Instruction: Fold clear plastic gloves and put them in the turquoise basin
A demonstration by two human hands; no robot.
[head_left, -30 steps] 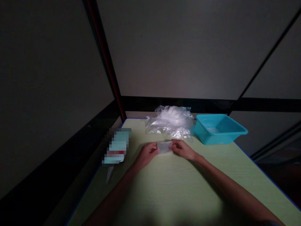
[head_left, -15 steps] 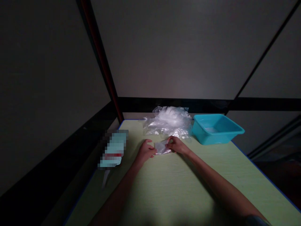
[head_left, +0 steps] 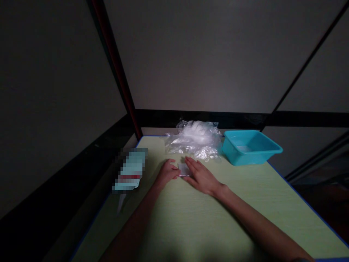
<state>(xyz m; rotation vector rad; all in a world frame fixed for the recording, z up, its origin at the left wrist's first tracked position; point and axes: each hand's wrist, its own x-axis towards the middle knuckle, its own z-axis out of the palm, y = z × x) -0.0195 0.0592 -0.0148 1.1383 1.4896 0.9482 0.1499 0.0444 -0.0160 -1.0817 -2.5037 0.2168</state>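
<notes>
A small folded piece of clear plastic, like a bag [head_left: 184,170], lies flat on the pale green table [head_left: 185,218]. My left hand [head_left: 167,172] pinches its left edge between thumb and finger. Across its right part lies my right hand [head_left: 201,176], flat with fingers stretched out and thumb apart, palm down. That hand hides the right side of the plastic. Just beyond both hands is a loose heap of clear plastic bags [head_left: 195,140].
A turquoise plastic basin [head_left: 245,158] stands at the back right of the table. At the left edge lies a pixelated pale green item [head_left: 132,169] with a thin whitish strip [head_left: 121,203] below it. Dark-trimmed walls [head_left: 201,62] rise behind.
My right hand has let go of the plastic's right edge, opened out and come down flat over it. My left hand keeps its pinch in nearly the same place.
</notes>
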